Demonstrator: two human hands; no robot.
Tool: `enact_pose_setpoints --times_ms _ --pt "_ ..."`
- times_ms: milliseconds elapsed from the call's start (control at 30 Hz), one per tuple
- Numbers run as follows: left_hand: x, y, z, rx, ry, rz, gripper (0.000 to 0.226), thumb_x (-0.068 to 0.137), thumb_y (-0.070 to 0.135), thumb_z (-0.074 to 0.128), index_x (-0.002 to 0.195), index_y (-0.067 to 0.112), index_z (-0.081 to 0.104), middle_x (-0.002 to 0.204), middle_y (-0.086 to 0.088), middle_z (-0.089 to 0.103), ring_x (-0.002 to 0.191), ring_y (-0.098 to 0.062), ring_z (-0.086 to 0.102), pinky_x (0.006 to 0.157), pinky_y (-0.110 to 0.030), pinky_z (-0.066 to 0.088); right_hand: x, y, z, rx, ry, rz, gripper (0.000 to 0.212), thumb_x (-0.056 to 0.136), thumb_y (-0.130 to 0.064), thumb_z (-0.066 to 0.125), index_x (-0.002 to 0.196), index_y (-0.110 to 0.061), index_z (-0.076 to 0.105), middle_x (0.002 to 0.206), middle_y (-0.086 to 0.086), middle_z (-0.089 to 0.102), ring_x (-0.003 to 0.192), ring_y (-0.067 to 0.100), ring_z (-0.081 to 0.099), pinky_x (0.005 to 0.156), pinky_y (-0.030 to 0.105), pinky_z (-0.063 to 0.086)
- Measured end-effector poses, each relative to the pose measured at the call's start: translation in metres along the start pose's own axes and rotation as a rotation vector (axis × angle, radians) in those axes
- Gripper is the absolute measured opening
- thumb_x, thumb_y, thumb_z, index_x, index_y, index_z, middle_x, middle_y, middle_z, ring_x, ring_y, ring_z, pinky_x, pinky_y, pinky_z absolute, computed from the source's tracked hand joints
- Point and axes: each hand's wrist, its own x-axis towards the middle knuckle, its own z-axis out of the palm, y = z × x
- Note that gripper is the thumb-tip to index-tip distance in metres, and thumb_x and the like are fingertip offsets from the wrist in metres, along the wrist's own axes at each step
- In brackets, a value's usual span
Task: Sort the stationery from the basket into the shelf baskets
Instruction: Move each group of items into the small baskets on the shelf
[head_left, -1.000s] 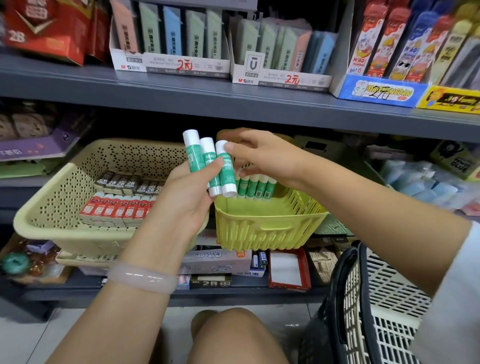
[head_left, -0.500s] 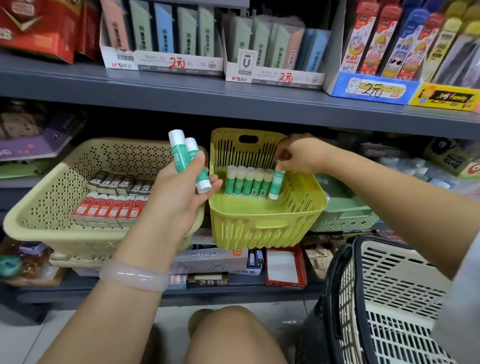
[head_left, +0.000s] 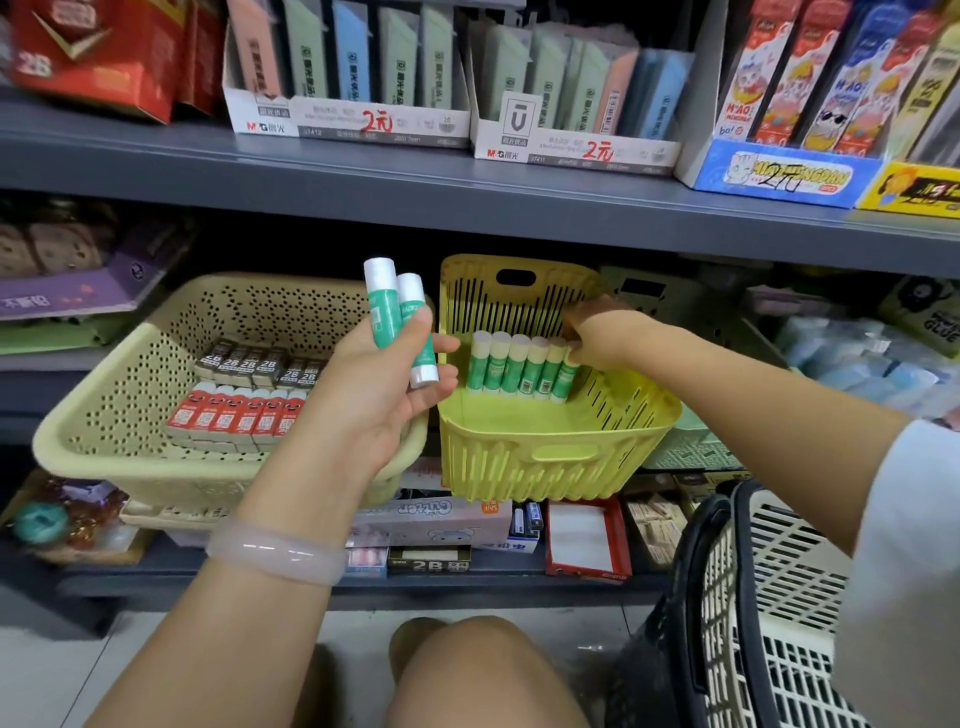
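**Two glue sticks left in your left hand, six lined up in the yellow basket**

At the left end of the lower shelf (head_left: 467, 587) sits the beige perforated basket (head_left: 119, 415), with a row of red eraser boxes (head_left: 234, 418) toward its front and dark 2B boxes (head_left: 254, 364) behind them; it has not moved since a second ago.

Your left hand (head_left: 384, 395) is raised in front of that basket's right edge, fingers and thumb curled round two green-and-white glue sticks (head_left: 397, 325) held roughly upright and touching each other. A second ago it held three; half a second ago, two, as now. A pale bangle (head_left: 275, 553) circles that wrist.

Just to the right, the yellow slotted basket (head_left: 545, 457) rests on the same shelf, tipped toward you. A row of six glue sticks (head_left: 519, 366) leans against its back wall, side by side. Half a second ago the sixth was only being set down at the row's right end.

Your right hand (head_left: 597, 338) reaches into the basket's back right corner, fingers curled at the cap of the rightmost stick; whether they pinch it or merely touch it, you cannot tell from here.

At the bottom right corner, on the floor, stands the black-rimmed white carry basket (head_left: 779, 597); its inside is hidden behind your right sleeve (head_left: 904, 545).
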Motion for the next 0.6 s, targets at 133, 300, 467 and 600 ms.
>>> enact_pose_setpoints --times_ms 133,300,467,600 --pt "0.001 -0.001 0.000 0.067 -0.016 0.025 0.002 0.094 0.017 0.051 0.092 0.015 0.052 0.083 -0.008 0.065 0.051 -0.008 0.058 0.047 -0.016 0.049 -0.008 -0.002 -0.014 0.000 0.097 0.026 0.039 0.092 -0.030 0.053 0.123 -0.007 0.050 0.116 0.014 0.058 0.093 0.028 0.056 0.069 0.029 0.042" --pt "-0.002 -0.001 0.002 0.084 -0.047 0.042 0.004 0.093 0.013 0.051 0.090 0.011 0.053 0.078 -0.009 0.063 0.046 -0.005 0.059 0.047 -0.015 0.050 -0.031 -0.032 -0.038 0.979 0.188 -0.232 0.021 0.094 -0.026 0.050 0.111 -0.016 0.059 0.105 0.008 0.066 0.090 0.020 0.064 0.081 0.031 0.055" --pt "-0.003 -0.002 0.000 0.114 -0.071 0.035 0.008 0.091 0.016 0.055 0.089 0.011 0.061 0.080 -0.009 0.063 0.048 -0.006 0.061 0.047 -0.015 0.050 -0.044 -0.060 -0.044 1.409 0.003 -0.367 0.017 0.094 -0.019 0.052 0.108 -0.014 0.060 0.089 0.002 0.065 0.077 0.010 0.060 0.070 0.018 0.051" --pt "-0.002 -0.001 -0.007 0.101 -0.055 0.004 0.012 0.092 0.023 0.054 0.093 0.013 0.061 0.086 -0.011 0.063 0.052 -0.012 0.065 0.048 -0.019 0.052 -0.039 -0.057 -0.039 1.539 0.061 -0.345 0.007 0.092 -0.011 0.053 0.092 -0.013 0.060 0.082 0.003 0.062 0.070 0.007 0.058 0.067 0.015 0.052"
